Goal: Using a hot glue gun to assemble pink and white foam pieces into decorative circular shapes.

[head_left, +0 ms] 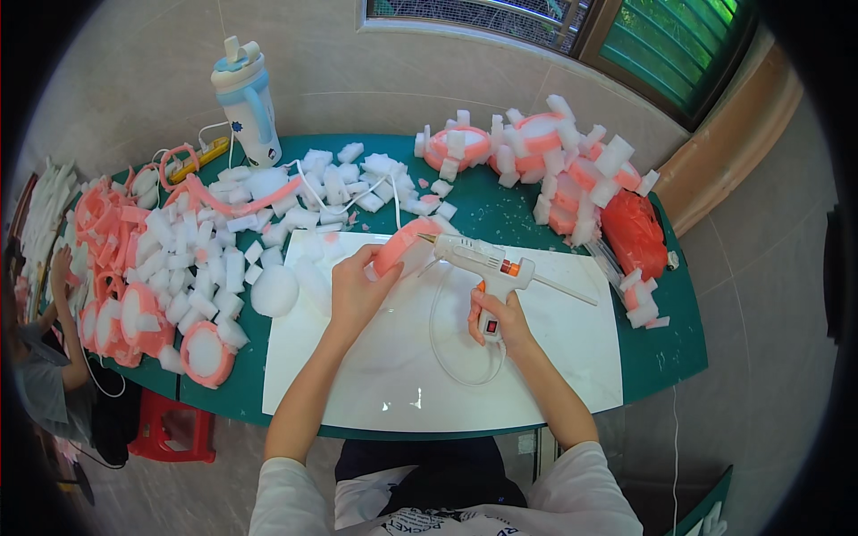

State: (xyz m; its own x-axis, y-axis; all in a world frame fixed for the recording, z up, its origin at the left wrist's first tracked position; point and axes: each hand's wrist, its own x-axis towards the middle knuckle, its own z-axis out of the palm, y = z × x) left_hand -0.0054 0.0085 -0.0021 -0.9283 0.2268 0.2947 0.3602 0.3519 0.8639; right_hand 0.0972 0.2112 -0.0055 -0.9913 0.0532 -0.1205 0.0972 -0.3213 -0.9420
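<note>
A small craft workshop: a glue gun [487,259], and foam pieces [234,268] heaped toward the left edge of a green counter [670,357]

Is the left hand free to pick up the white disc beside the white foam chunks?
Probably not as it stands: the left hand is holding a curved pink piece. The white disc itself lies nearby, apparently uncovered.

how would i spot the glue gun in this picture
Find the green table, then the white board along its near edge. Above the board, the right hand grips the glue gun, its nozzle toward the pink foam in the left hand. Unlike the foam, it has a red switch and a pale rod poking from its back.
</note>
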